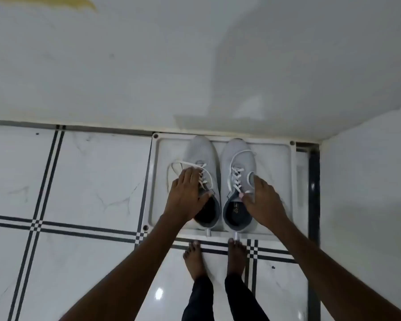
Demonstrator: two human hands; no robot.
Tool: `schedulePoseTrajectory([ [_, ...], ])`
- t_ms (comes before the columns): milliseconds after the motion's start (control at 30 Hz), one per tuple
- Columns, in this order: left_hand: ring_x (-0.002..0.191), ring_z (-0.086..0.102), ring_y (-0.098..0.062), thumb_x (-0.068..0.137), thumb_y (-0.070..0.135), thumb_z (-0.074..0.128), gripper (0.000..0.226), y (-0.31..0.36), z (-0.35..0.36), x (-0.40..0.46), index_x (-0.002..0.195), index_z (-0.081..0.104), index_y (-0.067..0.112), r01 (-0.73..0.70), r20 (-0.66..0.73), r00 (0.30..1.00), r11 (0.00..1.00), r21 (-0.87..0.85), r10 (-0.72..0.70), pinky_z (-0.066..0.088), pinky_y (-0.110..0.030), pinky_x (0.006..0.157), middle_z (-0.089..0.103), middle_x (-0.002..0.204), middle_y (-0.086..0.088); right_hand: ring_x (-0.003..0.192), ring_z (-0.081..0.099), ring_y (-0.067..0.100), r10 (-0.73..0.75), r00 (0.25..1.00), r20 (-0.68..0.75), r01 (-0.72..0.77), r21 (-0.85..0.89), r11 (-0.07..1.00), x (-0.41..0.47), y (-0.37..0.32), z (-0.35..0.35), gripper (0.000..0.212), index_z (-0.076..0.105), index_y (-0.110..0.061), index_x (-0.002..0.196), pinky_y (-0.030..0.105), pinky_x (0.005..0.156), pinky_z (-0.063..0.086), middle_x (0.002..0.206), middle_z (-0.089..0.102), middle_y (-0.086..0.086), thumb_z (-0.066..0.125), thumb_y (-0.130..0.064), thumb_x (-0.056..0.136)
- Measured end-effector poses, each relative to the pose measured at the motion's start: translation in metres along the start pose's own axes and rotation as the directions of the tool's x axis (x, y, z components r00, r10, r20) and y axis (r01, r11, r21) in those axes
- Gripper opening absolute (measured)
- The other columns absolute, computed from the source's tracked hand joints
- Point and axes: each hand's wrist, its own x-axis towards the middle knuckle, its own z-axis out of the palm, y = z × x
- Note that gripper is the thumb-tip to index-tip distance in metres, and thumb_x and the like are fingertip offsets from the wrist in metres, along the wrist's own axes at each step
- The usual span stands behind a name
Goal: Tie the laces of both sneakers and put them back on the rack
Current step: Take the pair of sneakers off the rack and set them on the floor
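Observation:
Two light grey sneakers stand side by side, toes toward the wall, on the white top shelf of the rack (292,172). My left hand (186,195) grips the left sneaker (203,150) over its collar, thumb inside the opening. Its white laces (177,163) hang loose in a loop to the left. The collar of the right sneaker (237,150) is held the same way by my right hand (264,200), thumb at the tongue. The right sneaker's laces (236,179) are crossed through the eyelets with loose ends, no bow visible.
The rack sits in a corner, against the white wall (148,66) behind and close to a wall on the right (368,181). My bare feet (215,258) stand on the white tiled floor (90,181) with black lines, just in front of the rack.

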Motion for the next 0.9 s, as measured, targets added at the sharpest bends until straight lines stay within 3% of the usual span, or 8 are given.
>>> schedulePoseTrajectory([
  [67, 0.142, 0.037, -0.031, 0.090, 0.045, 0.057, 0.075, -0.006, 0.014, -0.008, 0.151, 0.029, 0.010, 0.049, -0.011, 0.999, 0.997, -0.054, -0.049, 0.043, -0.046, 0.109, 0.038, 0.153, -0.013, 0.115, 0.058, 0.039, 0.052, 0.999, -0.006, -0.051, 0.081, 0.995, -0.005, 0.007, 0.011, 0.077, 0.034, 0.000, 0.148, 0.043, 0.093, 0.049, 0.130, 0.060, 0.019, 0.067, -0.033, 0.086],
  [133, 0.134, 0.046, -0.032, 0.090, 0.031, 0.065, 0.074, -0.011, 0.029, -0.019, 0.151, 0.028, 0.008, 0.137, -0.003, 0.990, 0.983, -0.121, -0.138, 0.049, -0.044, 0.101, 0.042, 0.149, -0.014, 0.110, 0.062, 0.040, 0.138, 0.990, 0.041, -0.142, 0.116, 0.983, -0.014, 0.012, 0.023, 0.071, 0.038, -0.001, 0.145, 0.039, 0.088, 0.048, 0.119, 0.066, 0.020, 0.068, -0.028, 0.086],
  [233, 0.102, 0.065, -0.037, 0.091, 0.023, 0.063, 0.063, -0.011, 0.040, -0.022, 0.145, 0.036, 0.004, 0.275, -0.017, 0.958, 0.937, -0.216, -0.285, 0.053, -0.043, 0.079, 0.062, 0.123, -0.018, 0.094, 0.067, 0.040, 0.251, 0.967, 0.048, -0.255, 0.192, 0.948, -0.015, 0.013, 0.037, 0.042, 0.056, -0.005, 0.122, 0.035, 0.075, 0.046, 0.098, 0.072, 0.019, 0.067, -0.028, 0.088],
  [333, 0.083, 0.068, -0.039, 0.091, 0.019, 0.060, 0.043, -0.010, 0.046, -0.021, 0.130, 0.050, 0.005, 0.332, -0.013, 0.938, 0.908, -0.256, -0.346, 0.052, -0.042, 0.072, 0.071, 0.092, -0.015, 0.085, 0.066, 0.040, 0.321, 0.947, -0.012, -0.311, 0.221, 0.924, -0.014, 0.014, 0.047, 0.023, 0.065, -0.005, 0.102, 0.030, 0.069, 0.041, 0.088, 0.072, 0.018, 0.065, -0.022, 0.087],
  [533, 0.071, 0.063, -0.030, 0.087, 0.012, 0.059, 0.026, -0.009, 0.033, -0.038, 0.111, 0.067, 0.011, 0.341, -0.056, 0.922, 0.871, -0.352, -0.383, 0.041, -0.030, 0.064, 0.074, 0.083, -0.011, 0.066, 0.052, 0.032, 0.326, 0.945, -0.027, -0.311, 0.229, 0.922, -0.028, 0.006, 0.042, 0.008, 0.062, -0.003, 0.080, 0.029, 0.063, 0.034, 0.068, 0.059, 0.009, 0.061, -0.011, 0.083],
  [633, 0.070, 0.062, -0.032, 0.085, 0.013, 0.059, 0.024, -0.009, 0.023, -0.052, 0.105, 0.071, 0.011, 0.326, -0.070, 0.926, 0.881, -0.342, -0.370, 0.036, -0.029, 0.061, 0.072, 0.078, -0.012, 0.064, 0.052, 0.030, 0.313, 0.949, -0.034, -0.295, 0.251, 0.922, -0.045, 0.002, 0.038, 0.014, 0.057, -0.009, 0.069, 0.029, 0.060, 0.033, 0.064, 0.057, 0.008, 0.062, -0.012, 0.082],
  [800, 0.066, 0.063, -0.031, 0.084, 0.016, 0.062, 0.016, -0.001, 0.008, -0.090, 0.095, 0.072, 0.012, 0.290, -0.102, 0.932, 0.885, -0.365, -0.347, 0.034, -0.028, 0.058, 0.071, 0.072, -0.008, 0.066, 0.058, 0.031, 0.297, 0.953, -0.052, -0.272, 0.279, 0.921, -0.085, -0.002, 0.032, 0.015, 0.062, -0.006, 0.071, 0.029, 0.060, 0.038, 0.065, 0.062, 0.009, 0.064, -0.017, 0.082],
  [900, 0.064, 0.061, -0.021, 0.087, 0.016, 0.063, 0.019, 0.006, 0.000, -0.118, 0.103, 0.073, 0.012, 0.233, -0.164, 0.932, 0.881, -0.412, -0.323, 0.036, -0.021, 0.053, 0.075, 0.079, -0.006, 0.068, 0.060, 0.029, 0.249, 0.965, -0.075, -0.216, 0.302, 0.928, -0.112, -0.003, 0.027, 0.013, 0.068, -0.007, 0.078, 0.029, 0.064, 0.042, 0.068, 0.063, 0.007, 0.066, -0.018, 0.085],
])
